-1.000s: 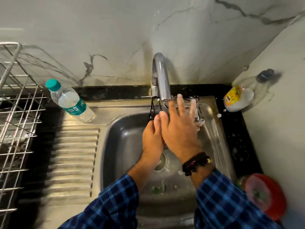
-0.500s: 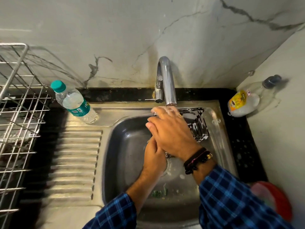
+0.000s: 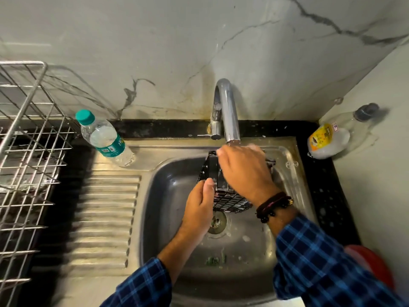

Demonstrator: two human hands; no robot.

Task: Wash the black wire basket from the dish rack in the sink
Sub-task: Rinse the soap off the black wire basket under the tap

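We are mid-rinse: our left hand [image 3: 199, 204] grips the black wire basket [image 3: 223, 191] over the sink [image 3: 168, 209] under the tap [image 3: 228, 111], right hand [image 3: 245, 171] fingers rubbing its top; next, turn it

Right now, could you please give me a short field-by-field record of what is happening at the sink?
activity: person holds black wire basket over the sink, under the tap
left hand: grips the basket's near left side
right hand: lies over the basket's top
water: seems to run at the spout
drainboard: water bottle, teal cap
far right corner: clear bottle, yellow label
left edge: steel dish rack
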